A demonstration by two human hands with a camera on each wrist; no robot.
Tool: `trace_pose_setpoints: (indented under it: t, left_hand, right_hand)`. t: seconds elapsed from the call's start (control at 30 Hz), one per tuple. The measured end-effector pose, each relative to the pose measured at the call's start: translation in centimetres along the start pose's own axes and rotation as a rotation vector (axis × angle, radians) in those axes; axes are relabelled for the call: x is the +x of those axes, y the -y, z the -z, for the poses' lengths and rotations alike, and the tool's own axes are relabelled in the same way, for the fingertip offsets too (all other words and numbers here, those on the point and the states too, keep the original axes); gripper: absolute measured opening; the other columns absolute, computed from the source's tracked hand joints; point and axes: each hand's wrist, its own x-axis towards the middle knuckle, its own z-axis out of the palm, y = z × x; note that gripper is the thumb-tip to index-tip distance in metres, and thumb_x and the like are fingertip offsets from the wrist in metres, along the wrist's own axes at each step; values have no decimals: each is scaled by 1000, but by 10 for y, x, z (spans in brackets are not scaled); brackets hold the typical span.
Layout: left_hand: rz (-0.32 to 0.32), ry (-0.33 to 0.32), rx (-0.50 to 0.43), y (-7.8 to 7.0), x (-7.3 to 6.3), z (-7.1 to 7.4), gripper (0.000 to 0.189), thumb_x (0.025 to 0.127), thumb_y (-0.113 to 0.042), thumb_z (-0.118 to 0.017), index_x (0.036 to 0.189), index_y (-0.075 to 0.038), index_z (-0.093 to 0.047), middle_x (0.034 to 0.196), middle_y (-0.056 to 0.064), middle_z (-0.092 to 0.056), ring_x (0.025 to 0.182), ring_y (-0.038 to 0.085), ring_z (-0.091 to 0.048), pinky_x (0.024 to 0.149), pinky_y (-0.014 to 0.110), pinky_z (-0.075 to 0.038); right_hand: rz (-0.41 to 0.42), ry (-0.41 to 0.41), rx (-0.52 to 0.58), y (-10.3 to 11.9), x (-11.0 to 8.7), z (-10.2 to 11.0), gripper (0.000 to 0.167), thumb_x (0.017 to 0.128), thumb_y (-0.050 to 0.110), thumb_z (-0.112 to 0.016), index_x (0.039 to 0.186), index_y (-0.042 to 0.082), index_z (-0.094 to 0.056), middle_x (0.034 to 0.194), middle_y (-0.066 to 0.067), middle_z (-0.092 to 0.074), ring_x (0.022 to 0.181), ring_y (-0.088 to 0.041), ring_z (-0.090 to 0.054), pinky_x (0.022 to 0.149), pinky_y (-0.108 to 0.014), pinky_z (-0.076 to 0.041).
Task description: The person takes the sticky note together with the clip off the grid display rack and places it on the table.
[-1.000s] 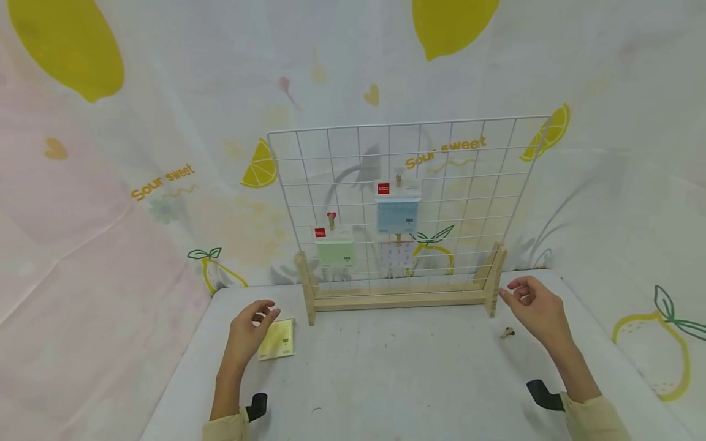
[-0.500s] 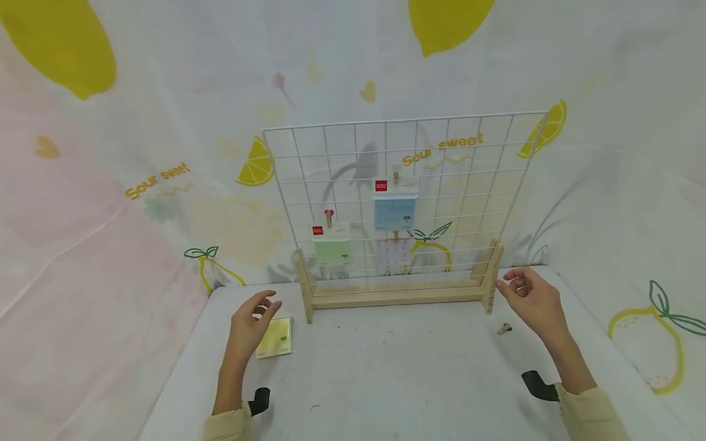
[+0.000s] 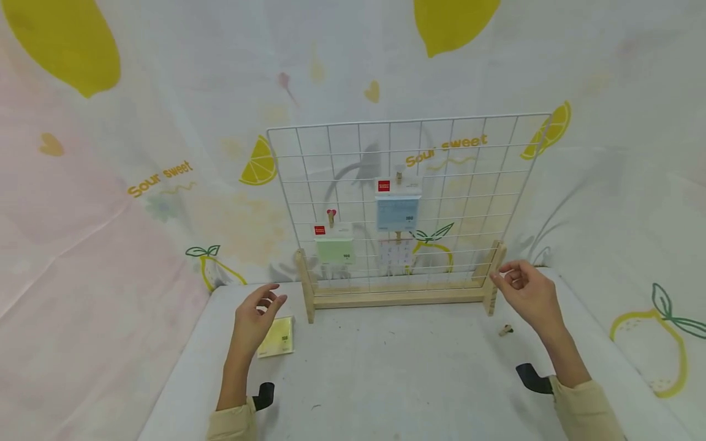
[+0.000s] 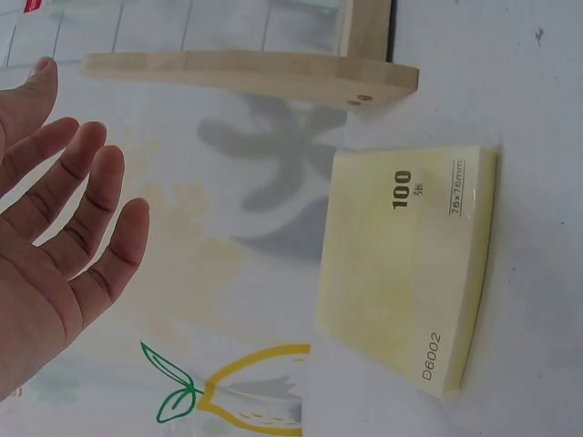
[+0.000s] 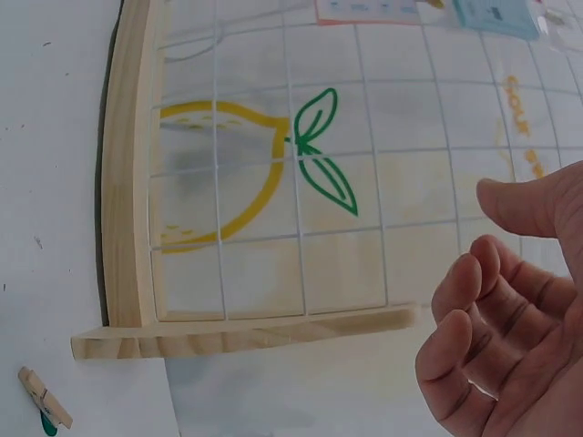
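My left hand [image 3: 255, 318] hovers above a yellow sticky note pad [image 4: 401, 264] on the table, its fingers loosely bent around nothing. Over at the right, my right hand [image 3: 531, 294] hangs in the air beside the wooden foot of a white wire grid rack [image 3: 452, 184], also holding nothing. A small wooden clothespin [image 5: 44, 398] with a green piece on it lies on the table near that hand. Clipped to the grid are a green sticky note pad [image 3: 334, 250], a blue sticky note pad [image 3: 398, 213] and, lower down, a pale patterned sheet [image 3: 394, 253].
The rack's wooden base [image 3: 397, 299] stands at the back of the white table [image 3: 386, 380]. A lemon-printed cloth [image 3: 193, 110] hangs behind and around it. Black pieces [image 3: 534, 378] stick out at both wrists by the sleeves.
My right hand has risen slightly and shifted a little left. My left hand has moved slightly right and up. The pads, clothespin and rack stay where they were; the head view sways a little.
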Motion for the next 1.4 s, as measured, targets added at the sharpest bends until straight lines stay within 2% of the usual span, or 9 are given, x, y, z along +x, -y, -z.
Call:
trace_pose_setpoints:
  t: [0.3,0.57,0.8,1.07,1.4]
  left_hand:
    - [-48,1,-6,-14,6,-4,32,92,-22,-73,120,-10,-67,92,3,-64,83,16,-60,67,25,-48]
    - [-65,-14,-34,-25,11,-7,30,91,-21,-74,118,-9,-68,88,2,-62,79,16,-59,66,23,-48]
    - [-53,-24,-48,-27,8,-11,29,89,-17,-76,116,-9,-69,86,2,-61,77,15,-58,65,22,-47]
    - [-75,-37,-57,-30,9,-16,30,88,-14,-76,116,-7,-68,86,2,-61,77,14,-58,65,20,-46]
    - [-106,-24,-91,-42,13,-28,32,89,-13,-76,117,-3,-68,88,2,-61,79,15,-58,66,23,-48]
  right_hand:
    - [8,-31,19,10,8,2,25,91,25,-73,101,4,-64,79,-5,-63,67,-3,-54,59,-17,-41]
    - [50,-54,68,24,18,1,24,90,22,-74,101,3,-64,79,-6,-66,69,-2,-55,61,-15,-41]
    - [76,-52,134,30,22,-3,23,89,18,-75,101,2,-65,78,-7,-65,69,-4,-56,62,-14,-42]
    - [106,-62,120,37,29,-5,22,89,19,-75,100,3,-63,77,-5,-63,67,-7,-56,59,-17,-42]
    - [156,-85,144,49,37,-4,21,88,15,-76,99,2,-64,75,-6,-63,66,-6,-56,63,-16,-42]
